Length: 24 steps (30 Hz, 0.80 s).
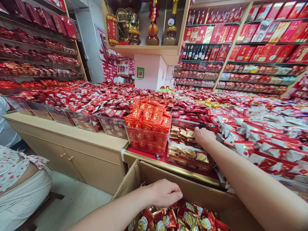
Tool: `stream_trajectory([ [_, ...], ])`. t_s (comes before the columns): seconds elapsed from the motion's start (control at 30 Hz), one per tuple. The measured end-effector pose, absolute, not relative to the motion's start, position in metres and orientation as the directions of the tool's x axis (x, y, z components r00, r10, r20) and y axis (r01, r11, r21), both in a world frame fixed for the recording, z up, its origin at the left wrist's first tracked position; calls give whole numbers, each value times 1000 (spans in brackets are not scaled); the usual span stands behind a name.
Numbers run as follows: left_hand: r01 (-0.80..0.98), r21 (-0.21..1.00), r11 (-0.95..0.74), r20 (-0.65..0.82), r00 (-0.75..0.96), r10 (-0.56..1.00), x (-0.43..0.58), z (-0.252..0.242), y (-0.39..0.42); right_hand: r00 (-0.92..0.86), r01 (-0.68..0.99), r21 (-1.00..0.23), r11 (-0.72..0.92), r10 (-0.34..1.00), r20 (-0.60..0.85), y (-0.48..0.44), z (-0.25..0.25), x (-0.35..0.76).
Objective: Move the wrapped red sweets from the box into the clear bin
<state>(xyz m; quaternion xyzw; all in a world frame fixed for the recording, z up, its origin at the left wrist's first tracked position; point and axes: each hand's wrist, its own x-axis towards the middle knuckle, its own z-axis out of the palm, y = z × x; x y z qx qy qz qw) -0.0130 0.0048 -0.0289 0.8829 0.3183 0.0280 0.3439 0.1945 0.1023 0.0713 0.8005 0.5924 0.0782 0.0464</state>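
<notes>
My left hand [167, 192] is above an open cardboard box [235, 202], its fingers curled together and their undersides hidden. Below it, the box holds many small red and gold wrapped packets [166, 219] with round pictures on them. My right hand [204, 136] reaches to the right side of a clear plastic bin [186, 149] of gold packets [183, 133]. Its fingers are bent in and mostly out of sight, so what they grip, if anything, does not show.
Left of that bin stands another clear bin [148, 134] heaped with orange-red packets. A gold-edged counter [173, 168] lies between bins and box. Piles of white and red packets [269, 144] spread rightward. A seated person [24, 189] is at far left, beside a cabinet [69, 147].
</notes>
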Motion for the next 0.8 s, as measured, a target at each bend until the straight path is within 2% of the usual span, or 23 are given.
stream_trajectory([
  [0.1,575,687,-445,-238,756,610,-13,-30,5,251,947,164,-276,955,156,85,97,178],
  [0.17,552,763,-337,-249,731,635,-12,-28,4,166,962,167,-216,949,268,58,111,163],
  [0.27,317,937,-149,-138,725,675,-8,-21,2,-80,989,148,19,905,417,2,109,142],
  [0.33,111,992,-64,-31,691,723,-6,-16,2,-226,974,46,224,909,351,-33,84,135],
  [0.4,-19,1000,-13,22,621,784,-4,-12,2,-158,964,-155,218,932,325,-56,47,136],
  [0.47,-71,997,20,24,568,823,-2,-11,2,-64,889,-425,173,964,257,-66,10,142],
  [0.53,-86,996,38,16,556,831,1,-12,-1,-70,695,-707,128,991,111,-66,-18,148],
  [0.6,-86,996,30,24,566,824,4,-14,-5,-134,435,-898,66,991,8,-62,-32,150],
  [0.7,-60,997,-43,69,578,813,5,-17,-10,-139,158,-985,-76,985,-98,-58,-35,145],
  [0.8,-3,995,-97,81,588,805,3,-17,-13,-116,29,-975,-221,968,-223,-56,-30,140],
])
